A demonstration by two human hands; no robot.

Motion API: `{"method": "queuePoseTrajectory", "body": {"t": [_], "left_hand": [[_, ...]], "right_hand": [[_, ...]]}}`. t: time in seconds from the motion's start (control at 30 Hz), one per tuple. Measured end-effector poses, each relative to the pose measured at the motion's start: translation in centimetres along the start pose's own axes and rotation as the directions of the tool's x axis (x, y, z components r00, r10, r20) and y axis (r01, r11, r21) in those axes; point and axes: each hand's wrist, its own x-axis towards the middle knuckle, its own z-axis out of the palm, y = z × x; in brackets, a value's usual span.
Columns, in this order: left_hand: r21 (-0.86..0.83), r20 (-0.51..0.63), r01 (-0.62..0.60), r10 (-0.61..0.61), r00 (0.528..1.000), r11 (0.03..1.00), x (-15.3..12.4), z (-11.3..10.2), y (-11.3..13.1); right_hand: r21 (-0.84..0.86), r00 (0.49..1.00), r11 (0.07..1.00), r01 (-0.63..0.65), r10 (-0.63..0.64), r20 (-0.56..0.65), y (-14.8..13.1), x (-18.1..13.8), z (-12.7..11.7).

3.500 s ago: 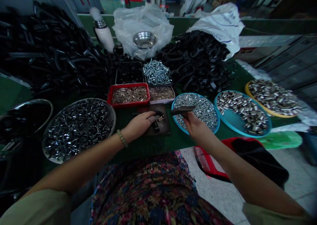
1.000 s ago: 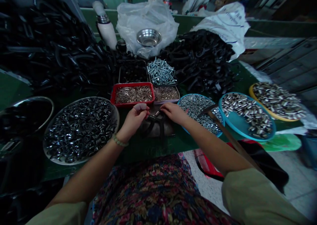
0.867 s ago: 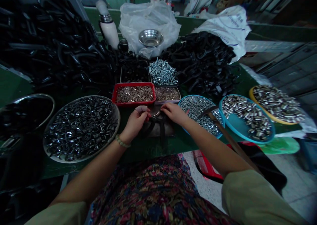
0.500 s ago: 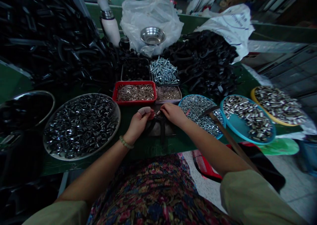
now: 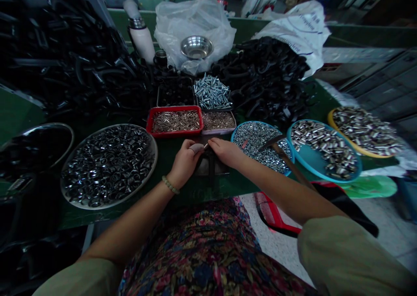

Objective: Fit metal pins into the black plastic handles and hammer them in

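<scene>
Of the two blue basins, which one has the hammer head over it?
The blue basin nearer the right hand, with small silvery pieces. The hammer head lies over them; the other blue basin, farther right, holds metal cylinders and shows bare bottom.

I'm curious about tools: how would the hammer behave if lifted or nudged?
The hammer would probably feel head-heavy, given its dark, metal-looking head on a slim handle. Nudged, it might slide or tip, since it lies on loose metal parts with its handle jutting past their blue tray's rim.
</scene>
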Motion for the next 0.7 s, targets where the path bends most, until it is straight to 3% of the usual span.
{"method": "queuePoseTrajectory", "body": {"t": [0.1, 0.2, 0.33, 0.4, 0.53, 0.7], "left_hand": [[0.197, 0.118, -0.037, 0.014, 0.993, 0.980, 0.4, -0.4, 1.0], [0.335, 0.191, -0.074, 0.009, 0.982, 0.939, 0.6, -0.6, 1.6], [0.433, 0.283, -0.194, 0.071, 0.956, 0.880, 0.3, -0.8, 1.4], [0.466, 0.335, -0.260, 0.103, 0.937, 0.846, 0.2, -1.0, 1.3], [0.509, 0.390, -0.328, 0.126, 0.912, 0.796, 0.1, -1.2, 1.6], [0.538, 0.399, -0.333, 0.114, 0.910, 0.774, 0.1, -1.4, 2.1]], "right_hand": [[0.163, 0.997, 0.985, -0.057, 0.066, -0.050, 0.3, 0.4, 0.0], [0.400, 0.984, 0.911, -0.099, 0.148, -0.093, 1.1, 0.5, -0.3], [0.543, 0.934, 0.825, -0.157, 0.302, -0.190, 2.3, -2.1, -1.7], [0.476, 0.902, 0.857, -0.196, 0.348, -0.255, 3.0, -4.7, -2.5], [0.135, 0.859, 0.913, -0.384, 0.407, -0.310, 5.0, -10.6, -3.1], [-0.203, 0.750, 0.723, -0.660, 0.623, -0.221, 8.1, -16.2, -2.0]]}}
